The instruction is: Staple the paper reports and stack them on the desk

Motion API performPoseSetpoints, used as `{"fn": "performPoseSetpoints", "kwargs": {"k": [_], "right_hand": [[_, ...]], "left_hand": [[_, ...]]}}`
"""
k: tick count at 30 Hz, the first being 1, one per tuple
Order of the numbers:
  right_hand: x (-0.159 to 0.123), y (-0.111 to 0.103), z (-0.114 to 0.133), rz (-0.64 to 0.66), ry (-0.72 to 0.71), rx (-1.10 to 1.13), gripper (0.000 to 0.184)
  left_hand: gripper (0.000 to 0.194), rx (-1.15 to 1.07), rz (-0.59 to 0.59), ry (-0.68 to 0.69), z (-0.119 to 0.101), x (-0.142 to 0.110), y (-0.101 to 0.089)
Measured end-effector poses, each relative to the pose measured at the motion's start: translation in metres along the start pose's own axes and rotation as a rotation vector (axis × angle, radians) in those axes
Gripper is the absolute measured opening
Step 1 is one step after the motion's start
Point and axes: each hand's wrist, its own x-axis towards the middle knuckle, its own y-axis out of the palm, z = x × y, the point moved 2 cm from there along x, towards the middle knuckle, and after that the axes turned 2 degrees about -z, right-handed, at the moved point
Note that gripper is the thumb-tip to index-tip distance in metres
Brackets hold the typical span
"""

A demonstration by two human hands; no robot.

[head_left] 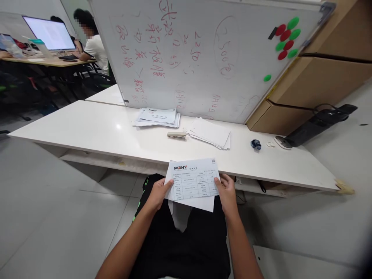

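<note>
Both hands hold printed paper sheets (194,180) over my lap, by the desk's front edge. The top sheet carries a PONY heading and a table of small text; a white sheet sticks out below it at an angle. My left hand (159,193) pinches the left side, thumb on top. On the right side, my right hand (226,190) grips the edge with its thumb on the print and its fingers behind. Beyond them on the desk lie a beige stapler (176,135), a stack of blank-looking paper (209,132) and a pile of printed PONY sheets (158,117).
A whiteboard (180,58) with red writing and magnets stands at the back of the white desk (95,124). Cardboard boxes (334,81), a dark bottle (319,124) and a small dark blue object (255,145) are to the right. A person (95,48) sits at another table, far left.
</note>
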Motion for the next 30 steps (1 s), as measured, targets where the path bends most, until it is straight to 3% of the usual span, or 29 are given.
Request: {"fn": "performPoseSetpoints", "kwargs": {"k": [3, 12, 19, 24, 30], "right_hand": [[0.005, -0.006, 0.001, 0.185, 0.079, 0.045, 0.051], [-0.009, -0.025, -0.025, 0.022, 0.075, -0.099, 0.051], [-0.017, -0.029, -0.018, 0.007, 0.012, -0.165, 0.048], [-0.018, -0.021, -0.015, -0.015, -0.014, -0.199, 0.045], [-0.020, -0.001, -0.027, 0.055, -0.078, -0.185, 0.046]], "left_hand": [[0.045, 0.005, -0.038, 0.036, -0.001, -0.001, 0.003], [0.049, -0.083, -0.116, 0.074, 0.004, 0.001, 0.006], [0.047, -0.042, -0.073, 0.080, 0.003, -0.001, 0.007], [0.047, 0.043, -0.063, 0.058, 0.000, -0.005, 0.010], [0.043, 0.172, 0.019, 0.024, 0.004, -0.006, 0.016]]}}
